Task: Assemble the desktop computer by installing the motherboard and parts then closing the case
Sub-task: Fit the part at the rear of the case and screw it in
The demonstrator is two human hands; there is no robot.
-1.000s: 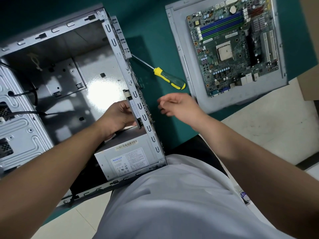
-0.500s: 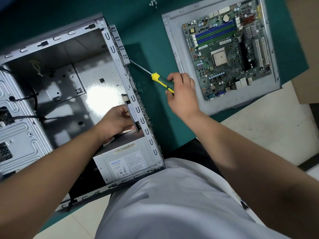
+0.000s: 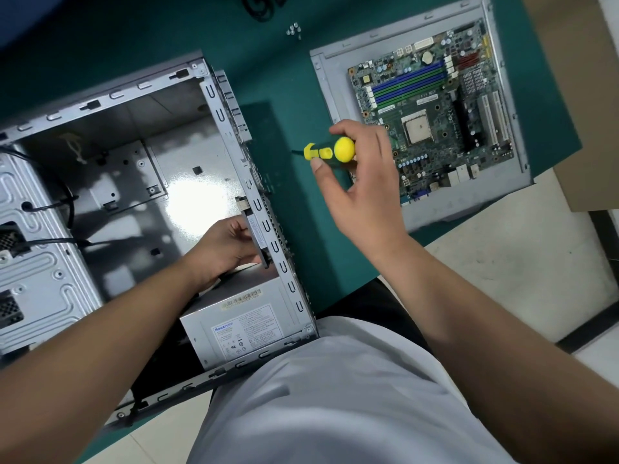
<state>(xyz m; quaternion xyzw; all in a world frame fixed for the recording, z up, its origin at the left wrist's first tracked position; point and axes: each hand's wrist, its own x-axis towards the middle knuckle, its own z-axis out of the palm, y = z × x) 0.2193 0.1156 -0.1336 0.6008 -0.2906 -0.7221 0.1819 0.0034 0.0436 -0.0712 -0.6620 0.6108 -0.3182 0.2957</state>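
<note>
On the green mat [image 3: 288,105] lies one open computer case [image 3: 140,169], a box of grey sheet metal with slots along its edges. Inside its near corner sits one power supply [image 3: 241,324], a grey metal block with a white label and a barcode strip. The left hand [image 3: 224,249] is inside the case, just above the power supply, with its fingers curled around a small flat part at the case's right wall; what this part is, I cannot tell. To the right of the case, the right hand [image 3: 360,185] is raised over the mat and grips one screwdriver [image 3: 330,152] with a yellow and dark green handle and a round yellow end. Its metal shaft is almost hidden behind the handle. Further right of the case, one green motherboard [image 3: 435,125] with blue and green slots rests on a flat grey metal panel [image 3: 335,105], cut off at the top. Beyond it, a few small silver screws [image 3: 294,30] lie in a group, too small to count.
</note>
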